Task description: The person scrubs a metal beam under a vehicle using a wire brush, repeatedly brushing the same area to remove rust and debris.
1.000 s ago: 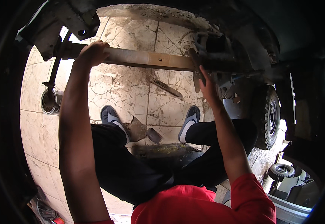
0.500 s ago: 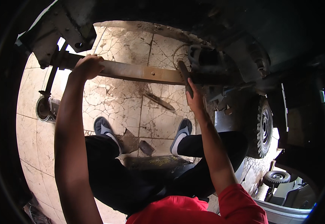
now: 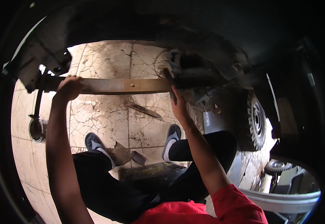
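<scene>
A long metal leaf spring, grey at the left and rusty brown toward the middle, spans the space in front of me under a dark vehicle body. My left hand is wrapped over its left part, fingers closed. In my right hand is a slim, dark wire brush, tilted across the spring's right part. Its bristles are hard to make out against the metal. A bolt head shows midway along the spring.
Another wire brush lies on the cracked tile floor between my feet. A round can stands at the left. Dark brackets hang upper left. A tyre is at the right, above a pale round rim.
The whole view has shifted, so the spring and floor appear further left and lower. Both hands keep their holds, and the brush remains across the spring's right part.
</scene>
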Demonstrator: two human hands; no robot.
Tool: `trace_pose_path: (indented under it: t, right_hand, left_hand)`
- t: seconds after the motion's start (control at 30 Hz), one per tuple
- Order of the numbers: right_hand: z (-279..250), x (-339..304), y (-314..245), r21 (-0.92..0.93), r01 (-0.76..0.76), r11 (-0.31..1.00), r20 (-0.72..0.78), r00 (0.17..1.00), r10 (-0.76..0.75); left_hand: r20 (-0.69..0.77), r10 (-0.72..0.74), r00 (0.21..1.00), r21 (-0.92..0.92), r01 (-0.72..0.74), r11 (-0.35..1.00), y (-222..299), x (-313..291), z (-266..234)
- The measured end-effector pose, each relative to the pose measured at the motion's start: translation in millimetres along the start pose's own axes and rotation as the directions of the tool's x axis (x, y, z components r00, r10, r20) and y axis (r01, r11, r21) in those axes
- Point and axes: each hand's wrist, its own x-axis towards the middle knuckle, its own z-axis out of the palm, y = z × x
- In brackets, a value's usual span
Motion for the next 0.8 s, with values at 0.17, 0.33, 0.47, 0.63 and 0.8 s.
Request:
trace_pose_path:
  t: [0.17, 0.33, 0.47, 0.63, 0.8]
  right_hand:
    - [3.5, 5.8, 18.3, 0.029, -0.069, 0.997, -0.143, 0.987, 0.072]
    - [-6.4, 12.2, 0.4, 0.004, -0.178, 0.984, -0.089, 0.980, 0.177]
    - [-0.1, 7.1, 11.7, -0.074, -0.108, 0.991, -0.192, 0.977, 0.092]
    - [-1.7, 15.2, -14.1, 0.074, -0.295, 0.953, -0.065, 0.952, 0.300]
    - [11.3, 10.3, 13.2, 0.071, -0.103, 0.992, -0.180, 0.977, 0.114]
  left_hand:
    - [-0.020, -0.058, 0.998, -0.231, 0.052, 0.972, 10.4, 11.7, -1.3]
    - [-0.036, -0.091, 0.995, -0.274, 0.078, 0.959, -7.4, 1.6, 7.8]
    - [-0.047, -0.121, 0.992, -0.253, 0.105, 0.962, 6.6, 6.6, 2.1]
    - [-0.031, -0.133, 0.991, -0.158, 0.127, 0.979, -15.6, -14.3, 6.1]
    - [-0.051, -0.145, 0.988, -0.164, 0.135, 0.977, 6.2, 4.4, 3.8]
